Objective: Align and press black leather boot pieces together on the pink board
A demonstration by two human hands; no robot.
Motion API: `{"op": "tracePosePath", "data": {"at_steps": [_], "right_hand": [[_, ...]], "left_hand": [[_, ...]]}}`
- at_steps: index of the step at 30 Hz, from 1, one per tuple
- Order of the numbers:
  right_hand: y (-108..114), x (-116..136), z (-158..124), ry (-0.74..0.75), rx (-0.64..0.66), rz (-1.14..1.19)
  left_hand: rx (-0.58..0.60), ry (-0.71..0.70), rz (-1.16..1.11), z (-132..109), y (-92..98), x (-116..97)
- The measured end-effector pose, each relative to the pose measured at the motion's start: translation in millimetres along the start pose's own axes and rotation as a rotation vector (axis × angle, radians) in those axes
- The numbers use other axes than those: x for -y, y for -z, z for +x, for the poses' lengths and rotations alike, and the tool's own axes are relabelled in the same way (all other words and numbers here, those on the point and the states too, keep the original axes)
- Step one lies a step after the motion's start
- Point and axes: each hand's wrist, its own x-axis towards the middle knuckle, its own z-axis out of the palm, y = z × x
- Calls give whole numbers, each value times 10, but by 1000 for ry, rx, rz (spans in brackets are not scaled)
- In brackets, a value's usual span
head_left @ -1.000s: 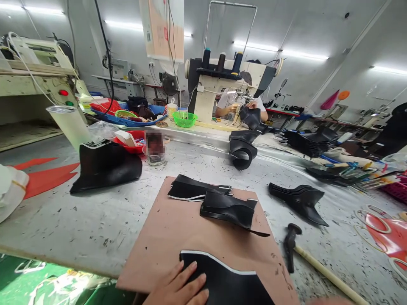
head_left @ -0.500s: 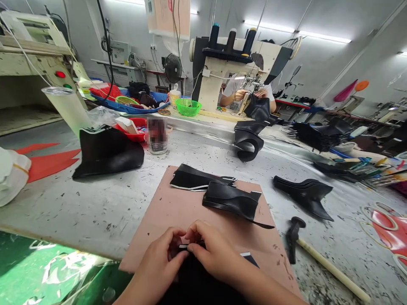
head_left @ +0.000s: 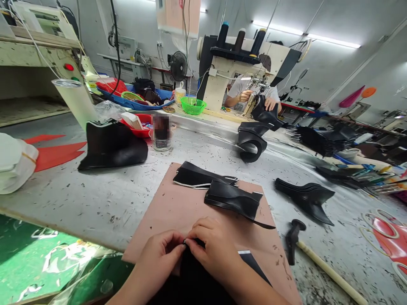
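Now both hands meet on the work; a second back only the left lay flat on it. Left hand (head_left: pixel 159 259) and right hand (head_left: pixel 212 250), fingertips pressed together, pinch the far edge of the black leather piece (head_left: pixel 193 277), white-trimmed, at the near end of the brown board (head_left: pixel 165 212). A hammer (head_left: pixel 293 240) lies to the right.

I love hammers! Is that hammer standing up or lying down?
Lying down: the hammer rests flat on the table, handle pointing right.
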Motion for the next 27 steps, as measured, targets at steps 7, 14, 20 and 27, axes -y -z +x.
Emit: {"op": "tracePosePath", "data": {"at_steps": [7, 14, 20, 27], "right_hand": [[-120, -28, -23, 201, -222, -187], [-120, -103, -38, 51, -252, 103], [-20, -121, -64, 7, -112, 231], [-1, -157, -132, 6, -191, 199]], "left_hand": [[-34, -40, 34, -50, -45, -17], [25, 8, -14, 14, -75, -10], [16, 13, 41, 81, -100, 13], [-55, -45, 253, 112, -82, -22]]}}
